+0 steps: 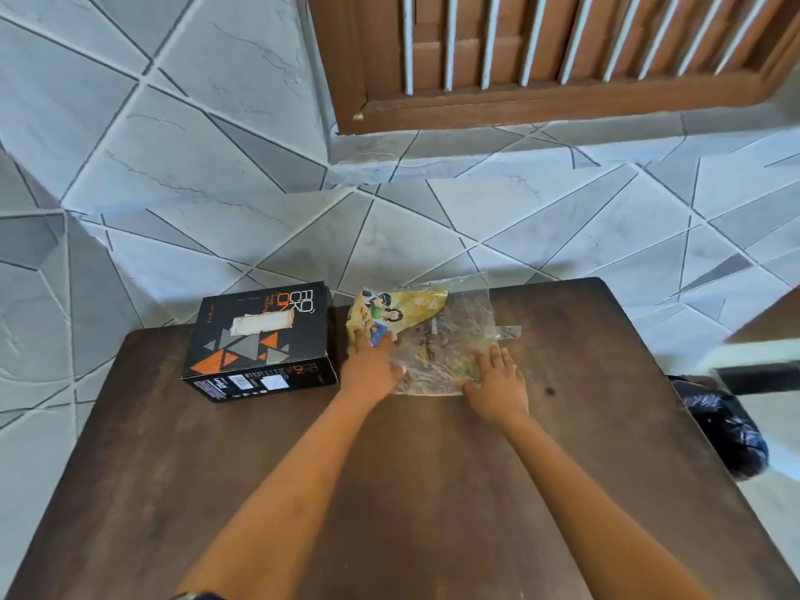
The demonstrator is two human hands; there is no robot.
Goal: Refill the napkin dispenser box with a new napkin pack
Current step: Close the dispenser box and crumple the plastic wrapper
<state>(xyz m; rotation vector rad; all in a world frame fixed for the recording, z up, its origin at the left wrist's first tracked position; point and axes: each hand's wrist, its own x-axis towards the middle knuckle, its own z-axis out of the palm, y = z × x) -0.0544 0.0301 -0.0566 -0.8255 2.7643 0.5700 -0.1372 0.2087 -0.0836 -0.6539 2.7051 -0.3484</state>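
A black napkin dispenser box (259, 339) with orange and grey triangles stands at the far left of the brown table (433, 491). A white napkin (262, 324) sticks out of its top slot. To its right lies a flat clear plastic wrapper (437, 339) with a yellow printed part; it looks flattened. My left hand (370, 368) lies flat on the wrapper's near left corner. My right hand (498, 383) presses its near right edge, fingers spread. Neither hand grips it.
The table stands against a grey tiled wall (173, 166). A brown wooden window frame with white bars (562, 58) is above. A dark plastic bag (727, 430) sits beyond the table's right edge.
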